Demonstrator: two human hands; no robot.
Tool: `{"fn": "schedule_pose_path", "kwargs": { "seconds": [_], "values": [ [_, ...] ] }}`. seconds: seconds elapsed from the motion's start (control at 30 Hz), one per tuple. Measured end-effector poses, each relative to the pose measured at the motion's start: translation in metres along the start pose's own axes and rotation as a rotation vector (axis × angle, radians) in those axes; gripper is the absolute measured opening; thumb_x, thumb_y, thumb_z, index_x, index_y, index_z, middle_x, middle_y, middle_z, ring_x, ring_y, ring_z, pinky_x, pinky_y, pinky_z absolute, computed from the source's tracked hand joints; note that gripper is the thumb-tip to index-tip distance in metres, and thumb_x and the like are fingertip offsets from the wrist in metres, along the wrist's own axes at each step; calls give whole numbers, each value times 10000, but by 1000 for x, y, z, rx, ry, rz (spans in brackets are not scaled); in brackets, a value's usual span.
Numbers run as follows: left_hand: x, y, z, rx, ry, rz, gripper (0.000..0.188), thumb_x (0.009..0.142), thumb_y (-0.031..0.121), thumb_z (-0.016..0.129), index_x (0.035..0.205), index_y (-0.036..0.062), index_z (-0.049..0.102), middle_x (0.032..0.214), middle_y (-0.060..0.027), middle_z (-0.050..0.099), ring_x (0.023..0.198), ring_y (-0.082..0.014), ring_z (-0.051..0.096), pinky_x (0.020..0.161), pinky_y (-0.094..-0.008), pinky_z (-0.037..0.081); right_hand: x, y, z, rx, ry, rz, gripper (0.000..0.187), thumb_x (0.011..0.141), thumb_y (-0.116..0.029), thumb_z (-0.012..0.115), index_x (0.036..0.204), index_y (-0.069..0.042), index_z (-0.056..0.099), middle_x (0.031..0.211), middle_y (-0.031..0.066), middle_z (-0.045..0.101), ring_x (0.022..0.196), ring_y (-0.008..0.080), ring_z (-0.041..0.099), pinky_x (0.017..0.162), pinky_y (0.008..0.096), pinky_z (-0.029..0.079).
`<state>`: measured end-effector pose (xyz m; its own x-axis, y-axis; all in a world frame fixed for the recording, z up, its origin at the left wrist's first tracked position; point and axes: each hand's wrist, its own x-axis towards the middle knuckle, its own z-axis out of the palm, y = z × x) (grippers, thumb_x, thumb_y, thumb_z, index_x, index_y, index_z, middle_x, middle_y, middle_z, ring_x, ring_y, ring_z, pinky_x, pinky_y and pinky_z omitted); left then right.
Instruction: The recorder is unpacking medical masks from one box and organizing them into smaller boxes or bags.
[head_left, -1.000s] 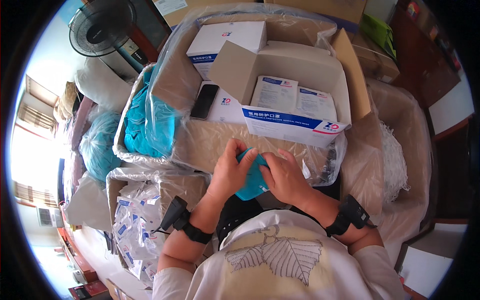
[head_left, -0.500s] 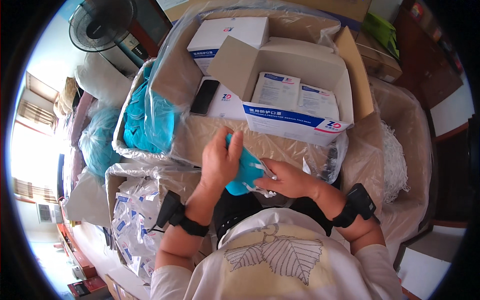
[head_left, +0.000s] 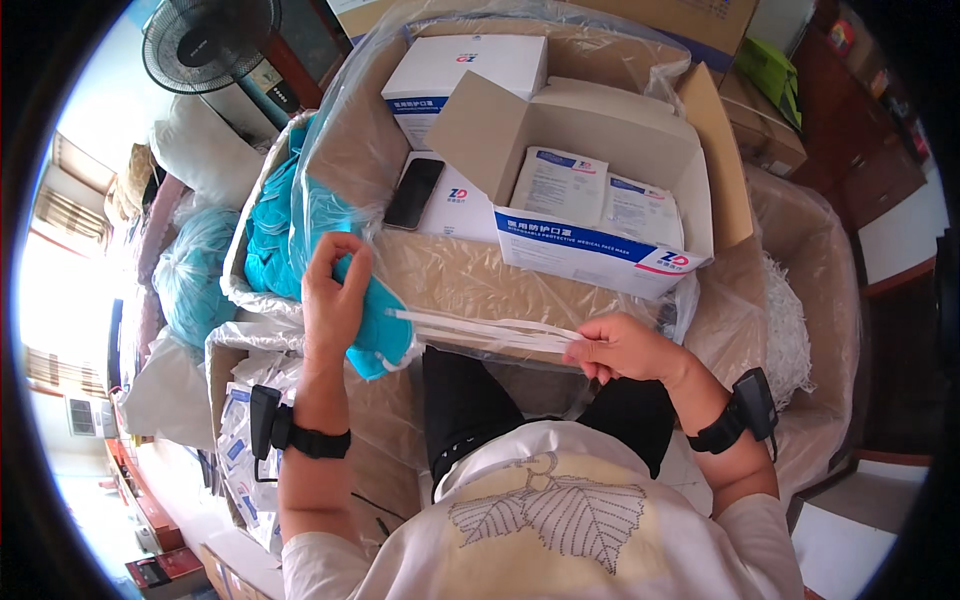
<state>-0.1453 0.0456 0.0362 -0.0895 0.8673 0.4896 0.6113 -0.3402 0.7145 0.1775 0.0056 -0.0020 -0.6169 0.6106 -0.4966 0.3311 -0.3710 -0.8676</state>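
Note:
A teal face mask (head_left: 382, 325) hangs in front of me, pinched at its edge by my left hand (head_left: 336, 290). White elastic straps (head_left: 480, 330) run from the mask to my right hand (head_left: 625, 347), whose fingers close on their far ends. Between the two hands the straps are drawn out nearly straight. Behind my left hand lies a pile of teal masks (head_left: 275, 225) in a plastic-lined carton. Beyond the straps stands an open white box (head_left: 590, 250) with a blue band, holding flat white packets (head_left: 560, 185).
A black phone (head_left: 414, 194) lies on a white box beside a closed white box (head_left: 465, 75). Wrapped packets fill a lower-left carton (head_left: 237, 440). At right, a plastic-lined carton holds white strands (head_left: 790, 330). A fan (head_left: 205, 45) stands back left.
My hands have moved apart, the left one going left with the mask. The straps, earlier bunched close to the mask, are now stretched out toward my right hand.

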Motion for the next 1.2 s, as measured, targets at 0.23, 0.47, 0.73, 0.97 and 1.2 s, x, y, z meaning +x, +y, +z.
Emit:
{"fn": "schedule_pose_path", "kwargs": {
  "seconds": [0.23, 0.47, 0.73, 0.97, 1.2],
  "values": [
    [-37, 59, 30, 67, -978, -72, 562, 774, 432, 605, 1243, 158, 462, 825, -199, 617, 804, -372, 594, 707, -413, 469, 17, -9, 24, -341, 142, -320, 336, 882, -320, 512, 854, -1, 614, 635, 69, 562, 598, 140, 532, 573, 308, 423],
    [-63, 52, 57, -38, -1142, 35, 372, 836, 423, 524, 1015, 101, 575, 770, -171, 610, 745, -370, 581, 655, -407, 462, 13, -25, 37, -239, 27, -216, 401, 920, -364, 435, 784, -6, 554, 568, 49, 493, 565, 133, 477, 555, 289, 415],
    [-59, 45, 29, -316, -1315, 72, 255, 883, 279, 480, 793, 62, 578, 688, -137, 581, 651, -335, 560, 564, -392, 440, 5, -21, 37, -133, -429, -173, 417, 930, -407, 383, 790, -31, 498, 625, 5, 460, 569, 124, 447, 552, 277, 400],
    [-61, 66, -14, -305, -1372, 307, 267, 864, 253, 502, 679, 62, 522, 578, -113, 520, 580, -310, 534, 496, -400, 409, -44, -53, 28, -486, -559, -106, 346, 936, -328, 378, 866, -13, 503, 758, 185, 543, 709, 330, 534, 637, 351, 426],
    [-54, 18, -56, -269, -1122, -357, 261, 896, 241, 509, 751, 38, 584, 596, -24, 521, 557, -86, 492, 515, -259, 405, -82, -20, -29, -149, -188, 60, 224, 925, -182, 424, 793, -29, 522, 689, 3, 517, 627, 64, 477, 539, 246, 398]
  ]
}}
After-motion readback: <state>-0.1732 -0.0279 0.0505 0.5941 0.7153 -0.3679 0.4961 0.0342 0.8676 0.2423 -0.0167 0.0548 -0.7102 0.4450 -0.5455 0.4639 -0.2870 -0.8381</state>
